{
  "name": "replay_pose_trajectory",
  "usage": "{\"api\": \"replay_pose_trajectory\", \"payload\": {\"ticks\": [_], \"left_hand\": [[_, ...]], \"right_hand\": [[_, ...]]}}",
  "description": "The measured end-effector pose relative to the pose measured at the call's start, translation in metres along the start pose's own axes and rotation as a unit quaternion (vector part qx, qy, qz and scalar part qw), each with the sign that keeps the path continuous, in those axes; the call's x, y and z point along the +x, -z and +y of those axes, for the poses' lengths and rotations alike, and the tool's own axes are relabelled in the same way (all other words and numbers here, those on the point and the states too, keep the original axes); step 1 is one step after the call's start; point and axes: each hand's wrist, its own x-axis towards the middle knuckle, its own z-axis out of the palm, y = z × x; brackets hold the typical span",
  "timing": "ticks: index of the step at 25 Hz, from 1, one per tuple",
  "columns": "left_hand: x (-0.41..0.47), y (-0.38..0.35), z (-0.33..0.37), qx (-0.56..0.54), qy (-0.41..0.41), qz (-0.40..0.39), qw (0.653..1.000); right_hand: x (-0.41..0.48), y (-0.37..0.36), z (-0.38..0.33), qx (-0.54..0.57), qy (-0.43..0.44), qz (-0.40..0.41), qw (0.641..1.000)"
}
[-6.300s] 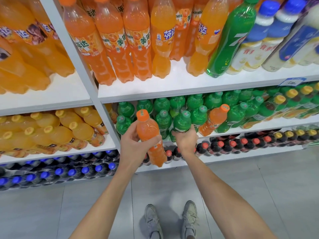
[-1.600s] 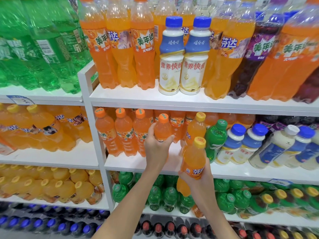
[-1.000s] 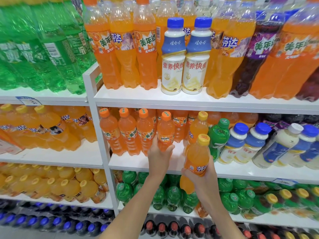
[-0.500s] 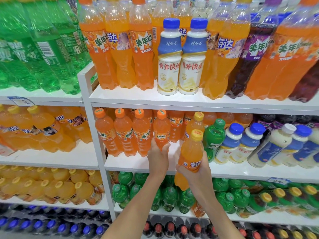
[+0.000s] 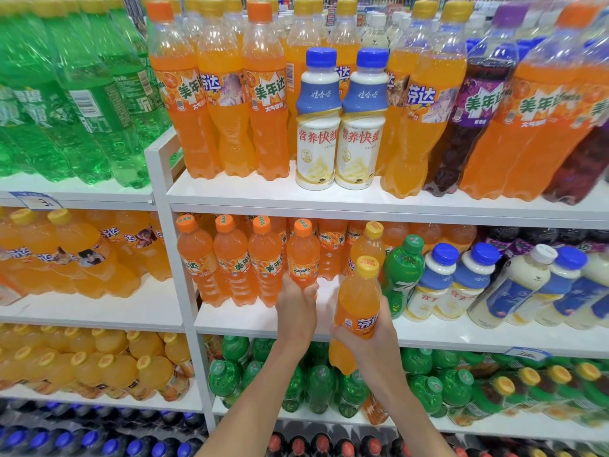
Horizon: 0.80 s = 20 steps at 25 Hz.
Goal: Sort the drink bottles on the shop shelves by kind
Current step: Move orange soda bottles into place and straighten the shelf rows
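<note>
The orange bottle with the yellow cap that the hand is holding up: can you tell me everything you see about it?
The orange drink bottle with the yellow cap is slim clear plastic, full of orange drink, its screw cap on. An orange label with white writing wraps its middle. It leans slightly, cap uppermost, lifted in front of the white middle shelf. The right hand grips it round the label; the left hand holds a separate orange-capped bottle beside it.
</note>
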Motion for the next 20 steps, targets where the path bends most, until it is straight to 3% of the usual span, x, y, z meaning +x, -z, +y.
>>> {"api": "replay_pose_trajectory", "payload": {"ticks": [11, 20], "left_hand": [[-0.002, 0.016, 0.006, 0.053, 0.076, -0.039, 0.995], [-0.01, 0.047, 0.022, 0.11, 0.05, -0.084, 0.989]], "right_hand": [[0.0, -0.004, -0.004, 0.009, -0.008, -0.01, 1.0], [-0.002, -0.004, -0.001, 0.023, -0.007, -0.017, 1.0]]}}
